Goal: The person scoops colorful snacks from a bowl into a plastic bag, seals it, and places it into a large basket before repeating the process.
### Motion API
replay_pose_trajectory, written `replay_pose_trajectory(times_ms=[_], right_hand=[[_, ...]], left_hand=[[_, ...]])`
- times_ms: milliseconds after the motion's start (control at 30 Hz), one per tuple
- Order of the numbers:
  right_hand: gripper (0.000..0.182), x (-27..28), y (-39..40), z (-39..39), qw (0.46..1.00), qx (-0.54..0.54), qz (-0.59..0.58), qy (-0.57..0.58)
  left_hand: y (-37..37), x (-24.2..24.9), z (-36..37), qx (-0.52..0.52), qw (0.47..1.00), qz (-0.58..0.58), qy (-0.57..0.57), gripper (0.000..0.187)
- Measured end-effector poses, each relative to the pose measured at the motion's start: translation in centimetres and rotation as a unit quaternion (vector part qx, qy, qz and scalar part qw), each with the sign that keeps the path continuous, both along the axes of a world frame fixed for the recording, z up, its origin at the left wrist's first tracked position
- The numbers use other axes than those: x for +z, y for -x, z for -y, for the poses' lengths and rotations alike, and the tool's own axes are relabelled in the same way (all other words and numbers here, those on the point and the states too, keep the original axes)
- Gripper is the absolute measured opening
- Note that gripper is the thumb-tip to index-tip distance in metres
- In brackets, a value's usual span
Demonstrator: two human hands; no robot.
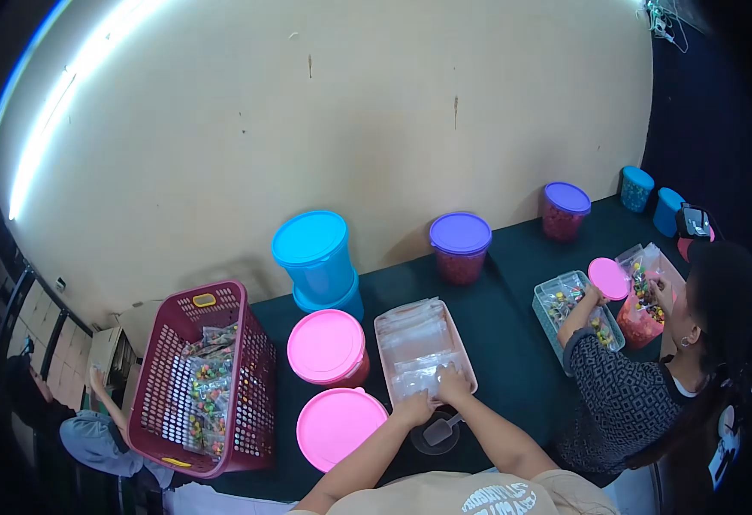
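In the head view, my left hand (415,408) and my right hand (454,384) meet at the near end of a pale pink tray (465,354). Stacked in it are flat, clear plastic bags (416,335). Both hands have their fingers closed at a clear plastic bag (416,375) on the near part of the stack; the fingertips are small and partly hidden. Just below my hands, a clear scoop (438,430) rests in a dark round bowl (449,447).
To the left stand pink-lidded tubs (327,345), stacked blue tubs (311,240) and a maroon basket (254,412) of filled candy bags. Purple-lidded tubs (461,233) line the wall. A co-worker (629,390) at right handles candies beside a clear bin (546,322). Another person (93,438) is far left.
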State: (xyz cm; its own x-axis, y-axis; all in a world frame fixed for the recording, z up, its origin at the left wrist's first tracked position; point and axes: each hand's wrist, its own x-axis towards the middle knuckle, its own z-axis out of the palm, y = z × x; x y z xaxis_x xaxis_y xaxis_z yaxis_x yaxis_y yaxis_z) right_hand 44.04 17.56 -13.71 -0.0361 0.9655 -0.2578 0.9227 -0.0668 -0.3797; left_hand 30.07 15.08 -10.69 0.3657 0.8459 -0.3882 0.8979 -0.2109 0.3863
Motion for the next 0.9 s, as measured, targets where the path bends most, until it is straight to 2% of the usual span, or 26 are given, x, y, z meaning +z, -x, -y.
replay_pose_trajectory(times_ms=[67, 133, 167, 300, 367, 400, 433, 467, 500, 533, 567, 600, 633, 667, 700, 733, 767, 800, 867, 900], right_hand=[[0.079, -0.5, 0.2, -0.2, 1.0, -0.013, 0.0, 0.011], [0.074, -2.5, 0.0, -0.9, 0.998, -0.035, 0.006, -0.046], [0.061, -3.1, 0.1, -0.8, 0.996, -0.044, 0.013, -0.071], [0.05, -2.7, -0.2, -0.1, 0.993, -0.021, 0.004, -0.112], [0.038, -2.3, -0.2, 0.5, 0.971, -0.048, -0.058, -0.228], [0.038, -2.0, -0.3, 0.4, 0.971, -0.048, -0.057, -0.228], [0.037, -1.8, -0.4, 0.4, 0.959, -0.091, -0.149, -0.222], [0.035, -1.5, -0.5, 0.3, 0.937, -0.133, -0.24, -0.214], [0.035, -1.0, -0.5, 0.5, 0.937, -0.131, -0.239, -0.218], [0.033, -0.6, -0.6, 0.9, 0.906, -0.17, -0.297, -0.25], [0.032, -0.2, -0.8, 1.6, 0.869, -0.206, -0.353, -0.279], [0.032, 0.7, -0.8, 2.4, 0.87, -0.201, -0.35, -0.284], [0.033, 1.9, -0.7, 3.6, 0.842, -0.19, -0.435, -0.256], [0.033, 3.1, -0.7, 4.9, 0.808, -0.176, -0.516, -0.225], [0.033, 4.3, -0.8, 6.1, 0.81, -0.174, -0.512, -0.228], [0.036, 5.5, -0.8, 7.4, 0.795, -0.122, -0.57, -0.17], [0.038, 6.6, -1.0, 8.7, 0.771, -0.07, -0.623, -0.11], [0.038, 7.6, -1.5, 10.0, 0.772, -0.073, -0.621, -0.111], [0.038, 8.9, -2.2, 11.8, 0.84, -0.015, -0.536, -0.085], [0.036, 6.0, -2.5, 11.8, 0.783, -0.016, -0.621, -0.047]], left_hand=[[-0.1, 1.0, 0.1, 0.001, 1.0, -0.017, 0.02, 0.058], [-0.1, 1.1, 0.1, -0.001, 0.999, -0.037, 0.03, 0.066], [-0.1, 1.1, 0.1, 0.0, 0.999, -0.037, 0.031, 0.066], [-0.2, 1.4, 0.2, 0.012, 0.999, -0.038, 0.014, 0.068], [-0.4, 1.5, 0.2, 0.025, 0.999, -0.027, -0.002, 0.067], [-0.4, 1.7, 0.1, 0.046, 0.997, 0.011, -0.067, 0.071], [-0.5, 1.8, 0.2, 0.067, 0.988, 0.047, -0.132, 0.076], [-0.5, 1.8, 0.2, 0.068, 0.988, 0.048, -0.133, 0.076], [-0.6, 1.6, -0.1, 0.084, 0.956, 0.147, -0.242, 0.079], [-0.7, 1.4, -0.4, 0.098, 0.901, 0.244, -0.346, 0.082], [-0.8, 1.1, -0.6, 0.1, 0.898, 0.248, -0.35, 0.082], [-0.9, 1.1, -0.8, 0.171, 0.881, 0.35, -0.268, 0.082], [-1.0, 1.2, -1.0, 0.235, 0.845, 0.445, -0.179, 0.081], [-0.8, 2.3, -1.0, 0.235, 0.842, 0.45, -0.182, 0.081], [-0.3, 4.6, -0.5, 0.242, 0.812, 0.531, 0.012, 0.071], [0.2, 6.8, 0.1, 0.236, 0.746, 0.587, 0.209, 0.062], [0.5, 8.4, 0.8, 0.177, 0.754, 0.592, 0.224, 0.046], [0.9, 9.4, 1.9, 0.175, 0.753, 0.593, 0.226, 0.046], [1.3, 11.1, 3.8, 0.181, 0.777, 0.579, 0.168, 0.033], [1.2, 11.2, 4.8, 0.25, 0.746, 0.601, 0.143, 0.027]])
